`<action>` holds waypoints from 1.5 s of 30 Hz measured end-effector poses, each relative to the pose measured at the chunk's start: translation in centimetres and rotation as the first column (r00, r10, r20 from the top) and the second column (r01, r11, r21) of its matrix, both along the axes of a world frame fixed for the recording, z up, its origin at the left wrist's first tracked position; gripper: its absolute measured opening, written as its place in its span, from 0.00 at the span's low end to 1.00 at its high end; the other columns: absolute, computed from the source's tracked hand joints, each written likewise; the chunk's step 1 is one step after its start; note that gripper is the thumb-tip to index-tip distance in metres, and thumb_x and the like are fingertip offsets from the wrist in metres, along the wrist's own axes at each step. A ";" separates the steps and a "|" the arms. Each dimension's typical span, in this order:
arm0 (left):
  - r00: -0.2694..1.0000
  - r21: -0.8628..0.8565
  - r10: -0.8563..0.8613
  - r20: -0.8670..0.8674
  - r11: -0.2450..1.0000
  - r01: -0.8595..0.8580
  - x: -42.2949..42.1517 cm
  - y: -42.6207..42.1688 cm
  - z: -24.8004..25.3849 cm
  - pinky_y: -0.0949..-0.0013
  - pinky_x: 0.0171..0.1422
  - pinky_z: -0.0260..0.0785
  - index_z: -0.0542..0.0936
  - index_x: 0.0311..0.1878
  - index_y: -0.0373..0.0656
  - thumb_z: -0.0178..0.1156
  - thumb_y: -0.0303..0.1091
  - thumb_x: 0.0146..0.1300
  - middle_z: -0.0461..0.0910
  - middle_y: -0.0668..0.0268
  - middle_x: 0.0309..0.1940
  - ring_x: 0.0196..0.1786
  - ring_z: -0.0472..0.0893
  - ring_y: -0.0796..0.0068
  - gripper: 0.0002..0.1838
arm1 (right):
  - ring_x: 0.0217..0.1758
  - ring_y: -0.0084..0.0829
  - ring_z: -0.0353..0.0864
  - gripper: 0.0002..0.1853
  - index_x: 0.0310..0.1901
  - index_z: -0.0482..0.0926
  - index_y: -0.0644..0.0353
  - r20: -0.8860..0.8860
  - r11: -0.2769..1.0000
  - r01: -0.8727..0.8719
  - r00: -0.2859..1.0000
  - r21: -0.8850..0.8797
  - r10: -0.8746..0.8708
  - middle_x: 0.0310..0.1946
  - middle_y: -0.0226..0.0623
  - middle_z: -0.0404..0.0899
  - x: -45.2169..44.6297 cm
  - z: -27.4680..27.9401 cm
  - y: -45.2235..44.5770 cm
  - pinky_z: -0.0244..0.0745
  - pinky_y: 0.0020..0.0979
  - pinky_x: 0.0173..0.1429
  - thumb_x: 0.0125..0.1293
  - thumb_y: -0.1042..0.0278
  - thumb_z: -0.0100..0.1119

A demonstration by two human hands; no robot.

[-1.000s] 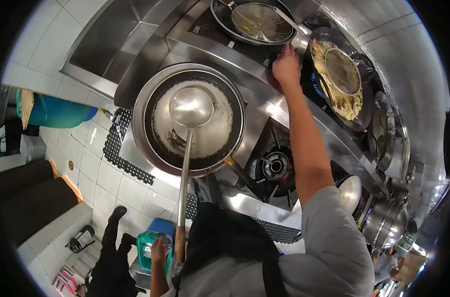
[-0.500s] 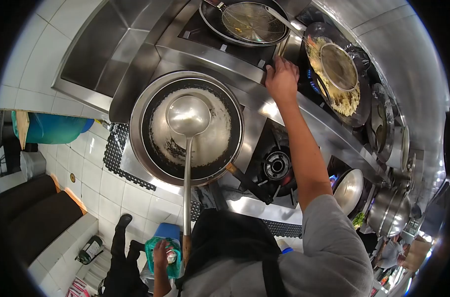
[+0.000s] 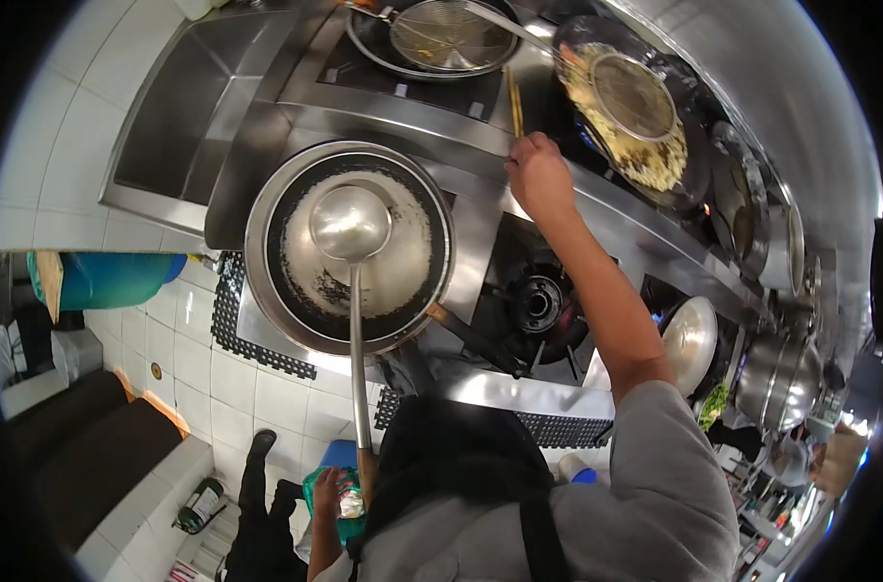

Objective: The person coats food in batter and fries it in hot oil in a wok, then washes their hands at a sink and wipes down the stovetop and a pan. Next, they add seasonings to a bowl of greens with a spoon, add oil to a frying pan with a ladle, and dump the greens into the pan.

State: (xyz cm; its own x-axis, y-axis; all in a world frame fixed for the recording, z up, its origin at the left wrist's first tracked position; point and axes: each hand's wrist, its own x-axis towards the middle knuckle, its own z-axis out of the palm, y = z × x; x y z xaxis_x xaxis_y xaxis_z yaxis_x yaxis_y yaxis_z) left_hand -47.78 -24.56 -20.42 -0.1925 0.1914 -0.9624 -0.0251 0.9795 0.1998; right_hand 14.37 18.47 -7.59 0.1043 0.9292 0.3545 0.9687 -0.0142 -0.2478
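My right hand (image 3: 540, 175) is closed on the near end of thin yellowish chopsticks (image 3: 515, 103), over the steel ledge behind the burners. Below, beside my apron, my left hand (image 3: 327, 492) hangs by a green bag (image 3: 349, 527) with something white in it; its fingers are too small to read. A large wok (image 3: 422, 281) coated inside with whitish residue stands at the centre. In it rests a steel ladle (image 3: 350, 222), its wooden-ended handle reaching toward my body. Right of my right hand, a wok of yellow rice-like food (image 3: 657, 167) has a round strainer (image 3: 634, 95) over it.
A bare burner (image 3: 539, 303) lies right of the central wok. A pan with a wire skimmer (image 3: 441, 39) stands at the back, a steel sink (image 3: 184, 126) at the left. A metal lid (image 3: 690, 347) is at the right. A person's dark-clothed legs (image 3: 257, 514) show lower left.
The view has shifted, and the back pans sit farther left in it. My right hand has come back from the rear pan's edge, and the chopsticks now show clearly at its fingertips.
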 end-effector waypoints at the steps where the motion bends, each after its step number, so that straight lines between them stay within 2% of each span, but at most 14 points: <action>1: 1.000 -0.006 -0.020 0.002 1.000 0.020 -0.2 0.2 0.1 0.62 0.43 0.72 0.76 0.62 0.45 0.61 0.48 0.72 0.82 0.64 0.46 0.39 0.83 0.69 0.23 | 0.47 0.52 0.81 0.05 0.34 0.80 0.61 -0.009 0.999 0.019 1.000 0.029 -0.018 0.37 0.46 0.80 0.2 -0.2 -0.5 0.78 0.48 0.50 0.56 0.74 0.66; 7: 0.929 0.217 -0.371 0.002 0.907 0.362 -2.3 2.3 -2.0 0.71 0.31 0.69 0.77 0.61 0.45 0.57 0.46 0.74 0.80 0.69 0.38 0.31 0.79 0.76 0.20 | 0.35 0.54 0.82 0.05 0.28 0.79 0.63 -0.444 0.917 0.398 0.824 0.012 -0.352 0.29 0.51 0.81 -1.1 -0.3 -11.8 0.78 0.44 0.42 0.58 0.73 0.63; 11: 0.982 0.103 -0.165 0.094 0.982 0.155 0.3 6.7 -0.8 0.75 0.28 0.69 0.78 0.60 0.43 0.55 0.47 0.75 0.81 0.71 0.35 0.29 0.79 0.81 0.20 | 0.28 0.29 0.79 0.07 0.31 0.77 0.63 -0.703 0.726 0.661 0.423 -0.192 -0.571 0.25 0.38 0.79 -2.3 -2.9 -29.3 0.74 0.32 0.36 0.62 0.72 0.67; 13: 0.931 0.189 -0.364 0.010 0.915 0.356 0.1 8.7 -1.5 0.70 0.34 0.74 0.78 0.59 0.41 0.53 0.45 0.75 0.81 0.68 0.34 0.32 0.81 0.75 0.20 | 0.30 0.20 0.76 0.06 0.38 0.76 0.62 -0.743 0.588 0.777 0.254 -0.225 -0.620 0.27 0.30 0.77 -2.4 -4.4 -36.0 0.73 0.26 0.36 0.64 0.77 0.65; 15: 0.804 0.270 -0.594 0.005 0.775 0.571 2.6 11.6 1.6 0.65 0.41 0.76 0.77 0.61 0.39 0.50 0.41 0.75 0.82 0.63 0.38 0.38 0.83 0.67 0.20 | 0.30 0.23 0.76 0.06 0.39 0.76 0.62 -0.728 0.519 0.828 0.221 -0.211 -0.649 0.28 0.33 0.78 -1.5 -6.0 -40.0 0.73 0.27 0.36 0.64 0.77 0.64; 19: 0.911 0.345 -0.340 0.236 0.905 0.248 6.3 15.5 3.0 0.63 0.51 0.77 0.76 0.62 0.40 0.49 0.42 0.77 0.83 0.61 0.45 0.46 0.84 0.65 0.20 | 0.35 0.38 0.81 0.06 0.38 0.77 0.63 -0.580 0.467 0.863 0.283 -0.194 -0.764 0.31 0.43 0.80 0.2 -8.3 -42.7 0.76 0.35 0.42 0.61 0.79 0.64; 23: 0.808 0.326 -0.288 0.513 0.937 0.128 9.0 18.0 8.2 0.58 0.59 0.75 0.75 0.62 0.41 0.45 0.51 0.80 0.84 0.60 0.46 0.51 0.84 0.63 0.24 | 0.54 0.55 0.77 0.13 0.46 0.81 0.66 -0.198 0.708 0.703 0.687 -0.062 -0.699 0.45 0.54 0.81 -0.1 -7.0 -44.1 0.68 0.49 0.64 0.62 0.69 0.65; 27: 0.694 0.396 -0.402 0.598 0.900 0.181 14.7 18.9 17.6 0.60 0.62 0.72 0.75 0.63 0.38 0.43 0.59 0.80 0.85 0.60 0.43 0.50 0.84 0.64 0.31 | 0.38 0.34 0.84 0.11 0.45 0.83 0.64 -0.559 0.820 0.324 0.609 -0.472 -0.562 0.36 0.42 0.85 -3.6 -0.1 -40.3 0.78 0.34 0.45 0.69 0.64 0.66; 31: 0.644 0.579 -0.634 0.429 0.740 0.342 17.3 18.5 20.9 0.63 0.62 0.71 0.73 0.65 0.39 0.48 0.57 0.79 0.83 0.61 0.41 0.51 0.82 0.69 0.29 | 0.40 0.26 0.84 0.19 0.46 0.85 0.66 -0.813 0.668 -0.467 0.392 -0.579 -0.430 0.37 0.36 0.87 -10.7 4.5 -33.1 0.78 0.31 0.48 0.74 0.54 0.62; 33: 0.640 0.633 -0.636 0.430 0.719 0.289 18.8 18.2 22.1 0.64 0.63 0.70 0.72 0.66 0.39 0.50 0.54 0.79 0.83 0.61 0.42 0.51 0.81 0.70 0.28 | 0.52 0.30 0.84 0.30 0.65 0.74 0.67 -0.828 0.599 -0.640 0.108 -0.482 -0.550 0.55 0.41 0.84 -15.1 5.1 -29.7 0.77 0.31 0.61 0.77 0.47 0.55; 35: 0.616 0.666 -0.648 0.448 0.701 0.254 20.2 19.0 23.8 0.65 0.64 0.69 0.72 0.67 0.38 0.52 0.50 0.79 0.82 0.61 0.46 0.52 0.80 0.72 0.26 | 0.57 0.34 0.82 0.30 0.70 0.67 0.64 -0.742 0.645 -0.695 -0.241 -0.318 -0.626 0.58 0.43 0.81 -18.9 6.8 -27.0 0.76 0.33 0.62 0.78 0.49 0.54; 38: 0.561 0.768 -0.738 0.376 0.586 0.258 20.5 19.1 24.4 0.66 0.65 0.69 0.74 0.65 0.37 0.52 0.51 0.79 0.82 0.61 0.47 0.52 0.80 0.72 0.26 | 0.57 0.35 0.82 0.25 0.67 0.67 0.62 -0.626 0.714 -0.685 -0.495 -0.146 -0.603 0.58 0.44 0.81 -21.2 8.2 -24.3 0.78 0.34 0.60 0.79 0.53 0.52; 42: 0.250 0.727 -0.799 0.547 0.601 0.331 17.6 19.1 21.3 0.66 0.66 0.69 0.77 0.63 0.36 0.53 0.52 0.78 0.81 0.62 0.53 0.55 0.79 0.72 0.27 | 0.41 0.30 0.82 0.19 0.62 0.71 0.61 -0.579 0.761 -0.566 -0.519 -0.319 -0.629 0.47 0.39 0.82 -20.4 8.6 -24.0 0.80 0.34 0.46 0.76 0.61 0.54; 45: 0.472 0.606 -0.707 0.527 0.702 0.375 17.0 16.8 17.6 0.65 0.66 0.69 0.79 0.61 0.37 0.55 0.53 0.77 0.82 0.63 0.53 0.55 0.79 0.71 0.26 | 0.28 0.25 0.75 0.22 0.65 0.69 0.62 -0.587 0.775 -0.531 -0.523 -0.344 -0.618 0.33 0.31 0.75 -18.0 9.6 -24.8 0.71 0.30 0.31 0.74 0.65 0.53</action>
State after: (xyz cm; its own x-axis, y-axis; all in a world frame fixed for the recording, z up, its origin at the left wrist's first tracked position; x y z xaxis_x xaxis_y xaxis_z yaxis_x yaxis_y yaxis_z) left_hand -30.78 -7.78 -2.86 0.7488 0.3556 -0.5593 0.1960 0.6874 0.6993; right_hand -3.65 -6.37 1.97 -0.3112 0.7022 -0.6404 -0.6643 -0.6426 -0.3819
